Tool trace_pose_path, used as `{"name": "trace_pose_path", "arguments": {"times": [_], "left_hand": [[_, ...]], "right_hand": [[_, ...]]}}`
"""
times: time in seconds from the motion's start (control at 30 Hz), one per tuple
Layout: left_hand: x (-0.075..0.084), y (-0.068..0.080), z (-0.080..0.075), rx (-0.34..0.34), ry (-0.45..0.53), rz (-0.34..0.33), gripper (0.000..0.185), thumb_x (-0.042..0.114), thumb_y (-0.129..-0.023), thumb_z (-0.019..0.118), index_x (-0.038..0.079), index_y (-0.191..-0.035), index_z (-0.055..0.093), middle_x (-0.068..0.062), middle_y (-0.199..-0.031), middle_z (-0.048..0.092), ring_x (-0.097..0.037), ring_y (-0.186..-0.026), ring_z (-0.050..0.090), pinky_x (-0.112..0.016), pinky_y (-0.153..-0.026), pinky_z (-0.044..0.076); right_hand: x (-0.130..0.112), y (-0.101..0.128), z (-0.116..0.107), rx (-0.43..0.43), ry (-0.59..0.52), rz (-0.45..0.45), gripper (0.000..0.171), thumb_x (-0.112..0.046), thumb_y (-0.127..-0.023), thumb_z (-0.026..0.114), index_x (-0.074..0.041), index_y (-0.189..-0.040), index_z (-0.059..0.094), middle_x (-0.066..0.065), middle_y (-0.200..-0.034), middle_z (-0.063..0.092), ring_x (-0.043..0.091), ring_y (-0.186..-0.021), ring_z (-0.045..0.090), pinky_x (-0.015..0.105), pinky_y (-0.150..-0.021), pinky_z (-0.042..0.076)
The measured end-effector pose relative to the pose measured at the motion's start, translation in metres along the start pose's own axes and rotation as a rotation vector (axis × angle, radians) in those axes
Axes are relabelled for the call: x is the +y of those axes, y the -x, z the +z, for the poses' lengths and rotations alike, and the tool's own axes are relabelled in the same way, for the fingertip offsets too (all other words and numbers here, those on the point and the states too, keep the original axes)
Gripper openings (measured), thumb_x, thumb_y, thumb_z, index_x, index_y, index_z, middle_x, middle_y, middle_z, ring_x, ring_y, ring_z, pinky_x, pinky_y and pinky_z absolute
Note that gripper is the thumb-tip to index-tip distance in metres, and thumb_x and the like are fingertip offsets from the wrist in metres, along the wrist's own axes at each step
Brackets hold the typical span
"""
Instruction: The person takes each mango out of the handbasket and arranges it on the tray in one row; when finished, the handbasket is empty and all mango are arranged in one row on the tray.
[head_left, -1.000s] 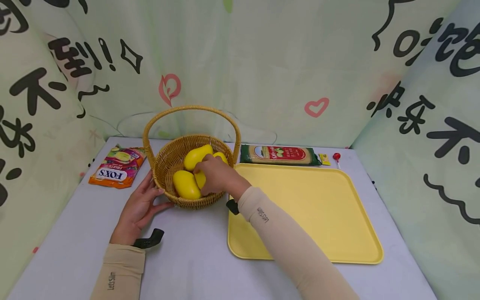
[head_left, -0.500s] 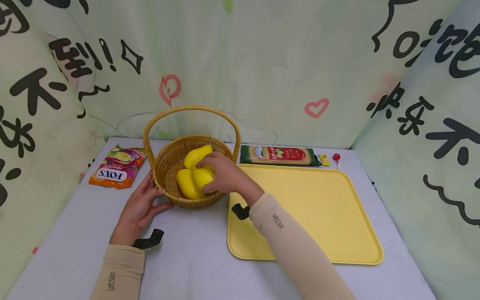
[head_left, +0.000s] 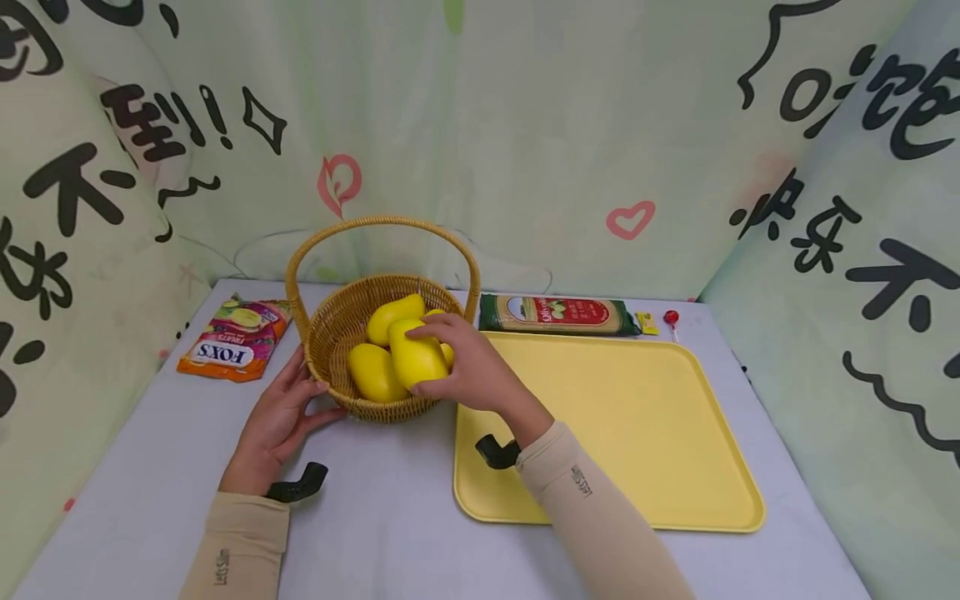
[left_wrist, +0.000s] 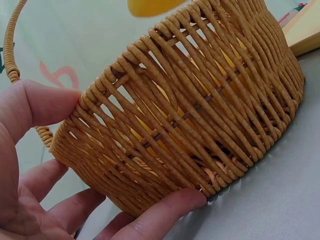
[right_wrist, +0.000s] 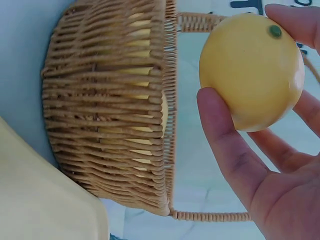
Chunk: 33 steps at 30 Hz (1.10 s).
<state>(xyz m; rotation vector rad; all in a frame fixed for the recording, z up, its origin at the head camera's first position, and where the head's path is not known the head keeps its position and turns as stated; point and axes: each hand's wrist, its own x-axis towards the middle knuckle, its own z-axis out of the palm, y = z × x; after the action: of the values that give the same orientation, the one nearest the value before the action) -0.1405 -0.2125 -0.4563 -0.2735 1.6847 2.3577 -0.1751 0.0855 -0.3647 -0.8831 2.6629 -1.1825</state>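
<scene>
Lifting a yellow mango (head_left: pixel 416 360) out of the wicker basket (head_left: pixel 333 333), the right hand (head_left: pixel 472 375) is curling thumb and fingers around it just above the rim.
The left hand (head_left: pixel 279 417) is bracing the basket wall at 9 o'clock, fingers relaxed and spread. Other mangoes (head_left: pixel 375 372) are lying inside. Judging by the grip, the next move calls for clearing the rim and arched handle (head_left: pixel 382 223); the yellow tray (head_left: pixel 637 433) at 3 o'clock on the desk (head_left: pixel 375 517) is offering open room.
</scene>
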Motion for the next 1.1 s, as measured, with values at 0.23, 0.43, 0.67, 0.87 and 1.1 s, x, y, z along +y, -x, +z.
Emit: {"name": "trace_pose_path", "arguments": {"times": [0.23, 0.43, 0.67, 0.87, 1.1], "left_hand": [[-0.001, 0.001, -0.002, 0.009, 0.001, -0.003, 0.080, 0.005, -0.110, 0.048, 0.052, -0.166, 0.016, 0.008, -0.180, 0.007, -0.032, -0.162, 0.026, -0.059, -0.108, 0.051], [-0.003, 0.000, -0.003, 0.001, 0.000, 0.006, 0.080, 0.006, -0.109, 0.049, 0.050, -0.167, 0.014, 0.007, -0.180, 0.007, -0.032, -0.162, 0.025, -0.060, -0.110, 0.049], [-0.004, -0.002, 0.000, 0.007, -0.010, 0.005, 0.081, 0.006, -0.109, 0.050, 0.051, -0.166, 0.015, 0.006, -0.180, 0.007, -0.033, -0.162, 0.026, -0.058, -0.107, 0.053], [-0.002, -0.001, 0.001, 0.008, -0.009, 0.011, 0.081, 0.005, -0.109, 0.049, 0.050, -0.167, 0.014, 0.007, -0.180, 0.008, -0.031, -0.162, 0.026, -0.060, -0.109, 0.050], [-0.002, 0.000, 0.001, 0.015, -0.009, 0.007, 0.081, 0.005, -0.109, 0.048, 0.051, -0.166, 0.015, 0.008, -0.180, 0.008, -0.031, -0.162, 0.027, -0.059, -0.109, 0.051]], "right_hand": [[0.003, 0.015, 0.000, 0.041, -0.069, -0.002, 0.064, -0.026, -0.083, 0.089, -0.015, -0.141, 0.066, 0.009, -0.159, 0.049, 0.032, -0.137, 0.055, 0.038, -0.092, 0.063], [0.005, 0.022, -0.001, 0.084, -0.121, 0.021, 0.065, -0.025, -0.084, 0.090, -0.015, -0.143, 0.066, 0.008, -0.162, 0.047, 0.032, -0.140, 0.055, 0.036, -0.088, 0.064], [0.007, 0.036, -0.001, 0.111, -0.129, 0.050, 0.065, -0.024, -0.086, 0.088, -0.017, -0.146, 0.065, 0.005, -0.166, 0.043, 0.033, -0.146, 0.049, 0.042, -0.094, 0.064], [0.008, 0.051, -0.004, 0.143, -0.152, 0.055, 0.066, -0.024, -0.085, 0.088, -0.017, -0.146, 0.065, 0.006, -0.167, 0.043, 0.033, -0.146, 0.050, 0.045, -0.093, 0.065], [0.017, 0.062, -0.009, 0.194, -0.197, 0.067, 0.066, -0.019, -0.085, 0.089, -0.015, -0.147, 0.064, 0.005, -0.167, 0.043, 0.034, -0.145, 0.051, 0.045, -0.092, 0.065]]}}
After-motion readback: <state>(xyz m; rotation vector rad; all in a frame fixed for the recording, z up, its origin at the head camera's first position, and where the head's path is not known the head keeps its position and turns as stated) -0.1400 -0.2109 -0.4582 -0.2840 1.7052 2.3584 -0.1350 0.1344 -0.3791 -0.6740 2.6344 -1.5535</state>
